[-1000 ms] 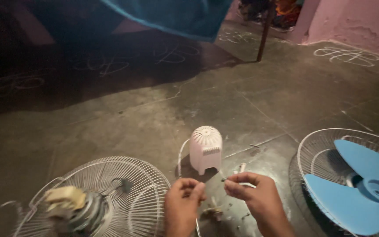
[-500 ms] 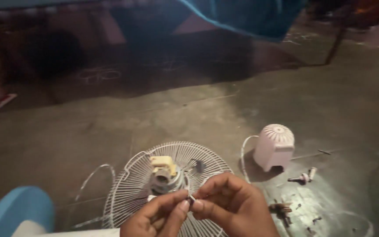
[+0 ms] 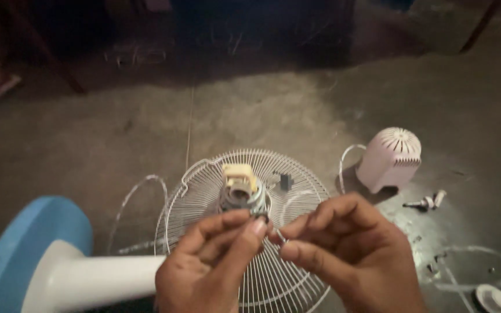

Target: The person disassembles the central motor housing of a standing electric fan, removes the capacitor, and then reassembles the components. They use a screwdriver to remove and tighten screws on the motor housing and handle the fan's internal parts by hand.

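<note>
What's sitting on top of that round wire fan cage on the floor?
A fan motor with a yellowish cap sits on the round white wire fan grille. The hands, left and right, cover the grille's near part.

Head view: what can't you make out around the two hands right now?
- Small part pinched between left hand and right hand: too small and blurred to identify.
- Wire fan guard: lower portion hidden behind both hands.
- Blue fan base: cut off by the left and bottom edges.
- Far background: too dark.
</note>
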